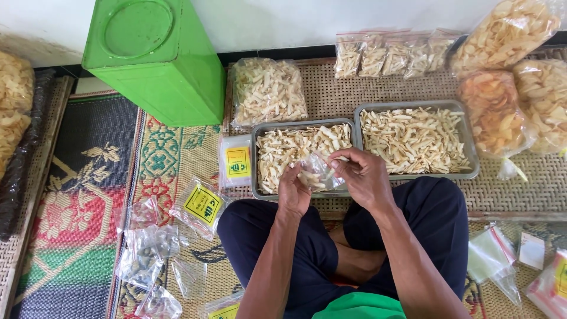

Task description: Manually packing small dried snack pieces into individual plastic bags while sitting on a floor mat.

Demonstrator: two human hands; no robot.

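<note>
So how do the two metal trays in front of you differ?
The left tray is smaller and sits nearer; the right tray is larger and set farther back. Both hands, left hand and right hand, hold a small clear bag over the left tray. Both trays hold pale chip strips.

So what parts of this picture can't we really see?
- Head view: the small clear bag is mostly covered by the left hand and right hand, so how full it is stays unclear.
- The green tin is cut off by the top edge.
- The near edge of the left tray hides behind the hands and knees.
- The yellow labels are too small to read.
</note>
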